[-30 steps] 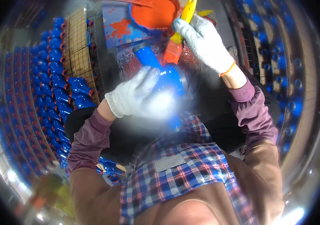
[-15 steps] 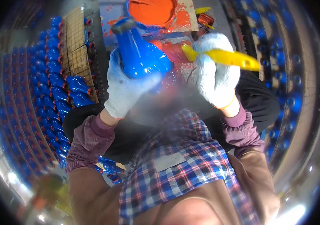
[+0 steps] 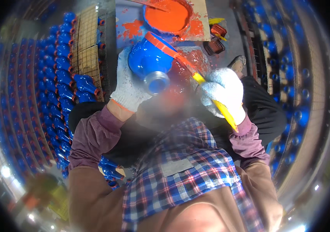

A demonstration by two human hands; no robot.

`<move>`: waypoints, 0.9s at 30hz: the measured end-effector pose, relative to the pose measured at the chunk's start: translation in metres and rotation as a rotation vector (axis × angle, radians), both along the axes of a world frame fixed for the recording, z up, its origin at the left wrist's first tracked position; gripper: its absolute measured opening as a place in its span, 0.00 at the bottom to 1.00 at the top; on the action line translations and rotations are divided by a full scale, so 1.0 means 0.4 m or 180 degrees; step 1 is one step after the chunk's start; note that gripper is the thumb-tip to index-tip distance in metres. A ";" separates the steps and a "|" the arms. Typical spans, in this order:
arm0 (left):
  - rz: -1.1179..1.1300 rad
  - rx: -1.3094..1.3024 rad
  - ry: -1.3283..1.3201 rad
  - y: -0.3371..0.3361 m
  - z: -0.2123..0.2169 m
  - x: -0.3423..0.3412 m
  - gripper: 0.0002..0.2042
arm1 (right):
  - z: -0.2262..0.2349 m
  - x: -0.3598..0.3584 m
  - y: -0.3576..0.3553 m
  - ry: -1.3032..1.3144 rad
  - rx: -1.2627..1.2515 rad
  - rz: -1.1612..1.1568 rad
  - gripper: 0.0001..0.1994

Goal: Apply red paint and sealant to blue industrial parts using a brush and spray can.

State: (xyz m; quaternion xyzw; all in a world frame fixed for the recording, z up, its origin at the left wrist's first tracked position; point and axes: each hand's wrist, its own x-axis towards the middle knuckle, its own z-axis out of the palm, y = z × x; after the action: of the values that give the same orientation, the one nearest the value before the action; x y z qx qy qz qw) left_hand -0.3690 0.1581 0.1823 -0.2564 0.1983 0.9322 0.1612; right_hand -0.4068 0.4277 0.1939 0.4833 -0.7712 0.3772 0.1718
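My left hand point(image 3: 130, 81), in a whitish knit glove, is wrapped around a glossy blue bottle-shaped piece point(image 3: 145, 58). The bare grey open neck of the piece tilts toward me. Along its wide far end runs a wet orange-red band. A paintbrush point(image 3: 219, 110) with a yellow handle is gripped in my gloved right hand point(image 3: 221, 91). Its red-coated head reaches up left and appears to touch the band on the blue piece. The bristles cannot be told apart from the red paint there.
Beyond my hands stands a bowl point(image 3: 191, 24) of orange-red paint, a stick across it, beside paint-spattered cardboard point(image 3: 200, 9). Small red containers point(image 3: 214, 47) lie to its right. Racks of blue pieces with red ends point(image 3: 63, 63) fill the left; more blue pieces point(image 3: 300, 116) line the right.
The blue piece has turned so its neck, which pointed away, faces me. The brush has swung round, its head now at the wide end, where an orange-red band shows.
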 end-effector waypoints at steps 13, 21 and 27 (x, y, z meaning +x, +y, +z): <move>-0.1200 -0.5122 0.1704 -0.023 0.026 0.017 0.32 | 0.071 -0.218 -0.042 -0.0301 -0.0071 -0.1259 0.11; -0.1799 -0.7990 0.2630 0.033 0.005 0.061 0.37 | -0.011 -0.347 -0.145 -0.0965 0.0883 -0.0794 0.23; -0.1859 -0.8045 0.2827 0.036 0.026 0.054 0.37 | 0.013 -0.284 -0.136 -0.0478 0.0786 -0.0578 0.20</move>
State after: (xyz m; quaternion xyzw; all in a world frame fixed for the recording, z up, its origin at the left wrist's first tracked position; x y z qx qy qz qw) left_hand -0.3473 0.1726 0.1927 0.1408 0.9862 0.0537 -0.0679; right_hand -0.5204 0.3734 0.1989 0.3995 -0.8628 0.2975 0.0864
